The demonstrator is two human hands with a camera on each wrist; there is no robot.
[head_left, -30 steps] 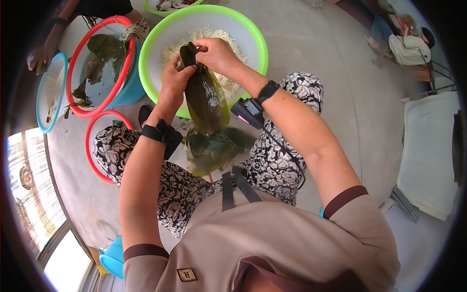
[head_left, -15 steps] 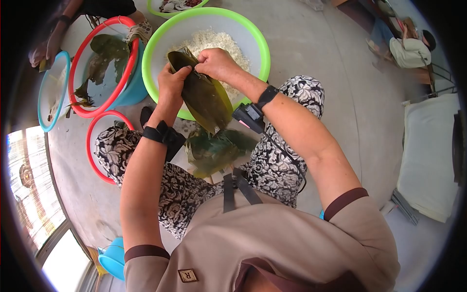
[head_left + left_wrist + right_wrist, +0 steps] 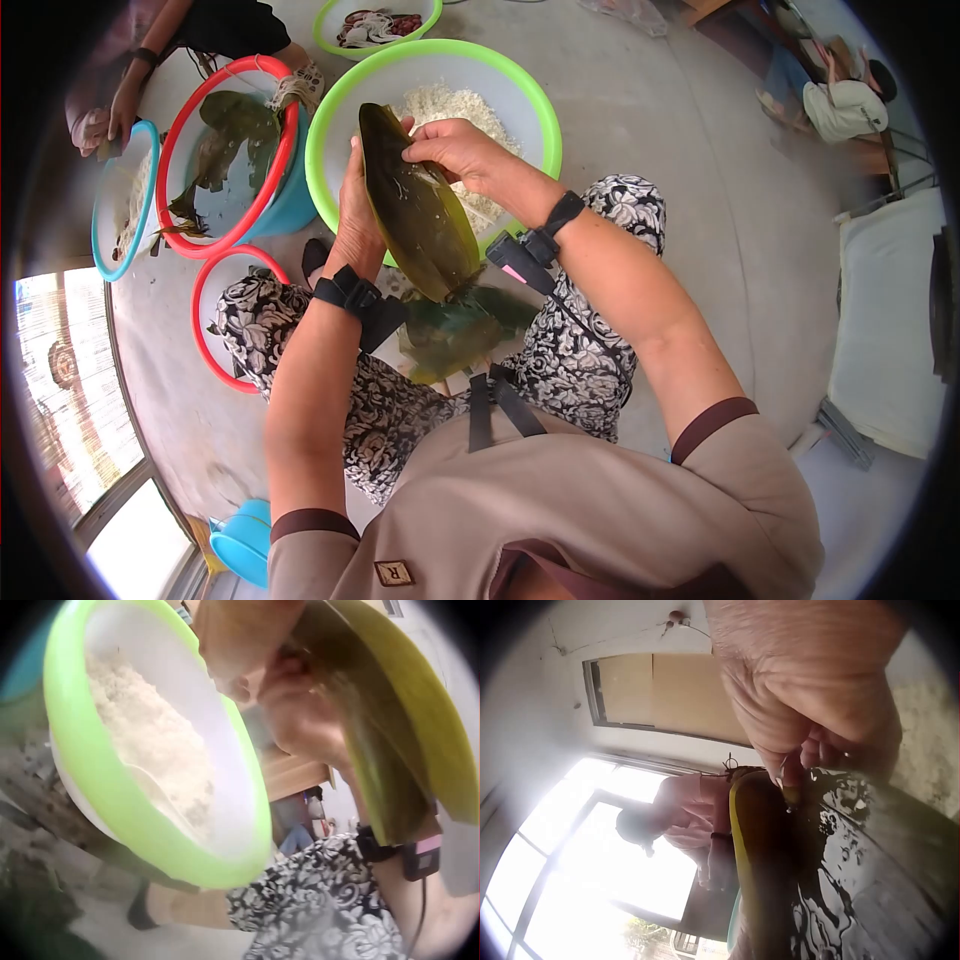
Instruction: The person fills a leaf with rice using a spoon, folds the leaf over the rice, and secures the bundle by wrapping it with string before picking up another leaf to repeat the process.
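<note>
Both hands on one long wet green leaf (image 3: 415,210), held up over the near rim of the green basin (image 3: 325,150); left hand (image 3: 358,215) cups the leaf from behind, fingers wrapped round its left edge; right hand (image 3: 450,150) pinches the leaf's upper right edge, thumb and fingertips clenched on it; leaf tip hangs down below both grips, toward the lap; rice (image 3: 455,105) in the basin just beyond the right grip; more leaves (image 3: 455,325) on the lap under the held leaf; left of the grips, a red-rimmed basin (image 3: 180,135) with leaves in water; another person's hand (image 3: 125,100) beyond it.
</note>
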